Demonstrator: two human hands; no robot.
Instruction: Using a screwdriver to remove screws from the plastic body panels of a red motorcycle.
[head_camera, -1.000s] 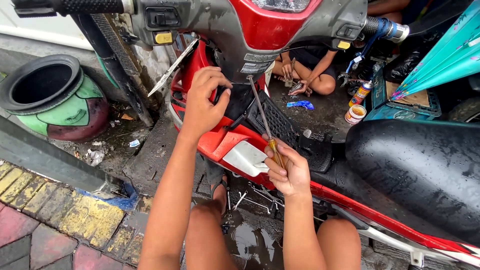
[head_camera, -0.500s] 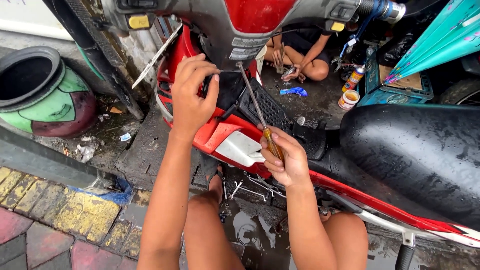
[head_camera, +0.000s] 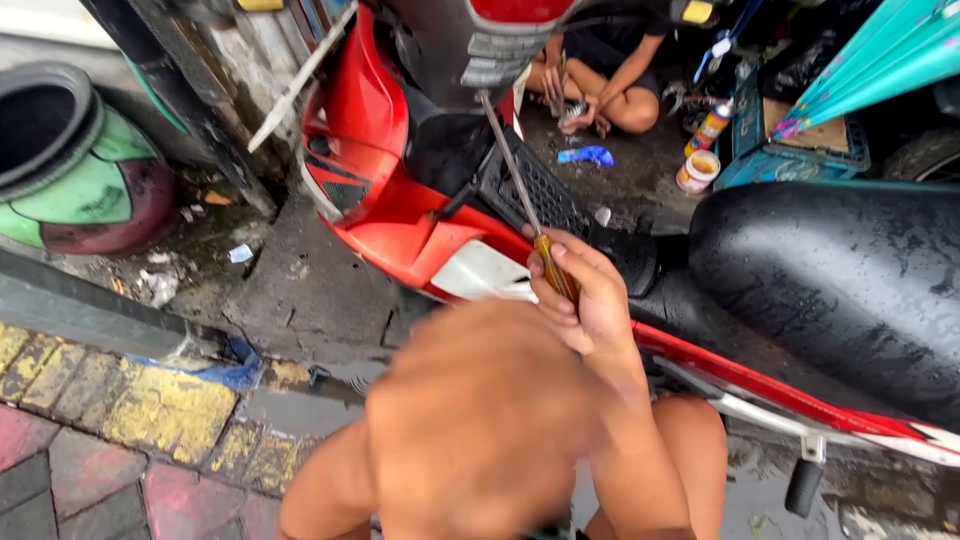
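The ground is wet, cracked grey concrete (head_camera: 300, 290), littered with scraps, and edged toward the viewer from the red scooter with the black padded seat (head_camera: 400, 215) by a strip of worn yellow and red paving bricks (head_camera: 150, 410). A green-and-maroon painted tyre planter (head_camera: 70, 175) stands well to the side of the scooter's front, against a pale wall. Beyond the scooter another person sits on the ground, with small cans and a blue rag close by.

The right hand (head_camera: 590, 295) is clamped around the amber handle of a long steel-shafted screwdriver (head_camera: 520, 195), just beside the scooter's white side patch; the shaft slants up to the underside of the scooter's front panel, where its tip is hard to make out.

The left hand (head_camera: 480, 420) is a large blurred shape near the camera, in front of the scooter; I cannot tell whether it is open or closed. The scooter's handlebars and rear are cut off.
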